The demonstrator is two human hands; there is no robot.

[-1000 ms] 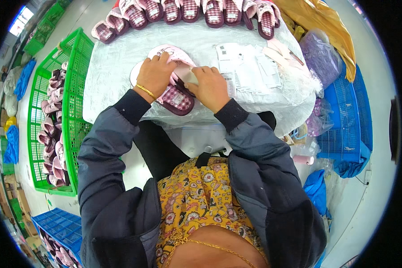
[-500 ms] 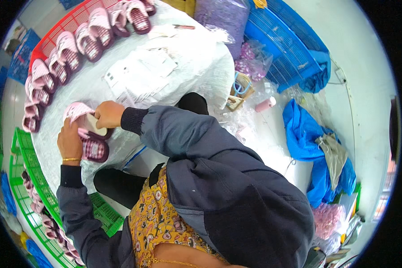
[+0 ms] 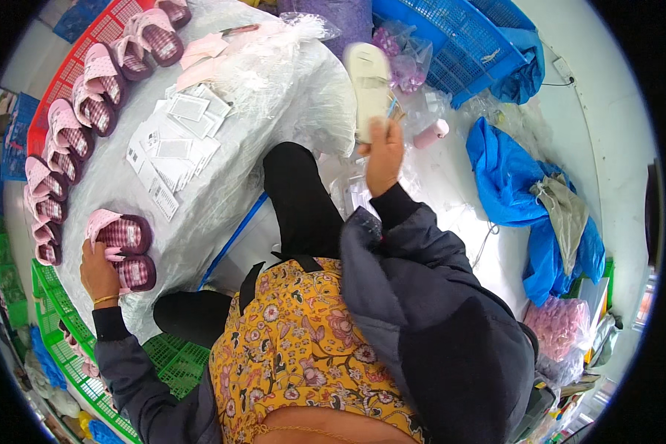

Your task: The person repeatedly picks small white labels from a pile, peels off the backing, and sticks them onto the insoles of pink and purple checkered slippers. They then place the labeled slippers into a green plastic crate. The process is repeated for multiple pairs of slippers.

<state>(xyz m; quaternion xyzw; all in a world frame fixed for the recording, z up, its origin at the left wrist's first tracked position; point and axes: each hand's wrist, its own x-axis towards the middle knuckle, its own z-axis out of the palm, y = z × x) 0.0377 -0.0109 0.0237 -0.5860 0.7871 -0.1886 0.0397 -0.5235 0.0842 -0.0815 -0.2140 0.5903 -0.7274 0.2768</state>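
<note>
Currently, left hand [image 3: 100, 272] at lower left of frame, fingers closed on a pink slipper pair [image 3: 126, 251] lying on the plastic-covered desk [image 3: 222, 185]. Right hand [image 3: 383, 155], upper centre, fingers gripping a blurred pale insole [image 3: 370, 89] raised off the desk.

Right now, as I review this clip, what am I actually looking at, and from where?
A fisheye camera worn on a person's head looks down, so edges bend. The dark sleeves are the person's own arms. The left hand rests on a pair of pink slippers on a plastic-covered table, beside paper tags and a row of more slippers. The right hand holds up a pale, blurred flat piece, perhaps an insole, over a blue crate.
</note>
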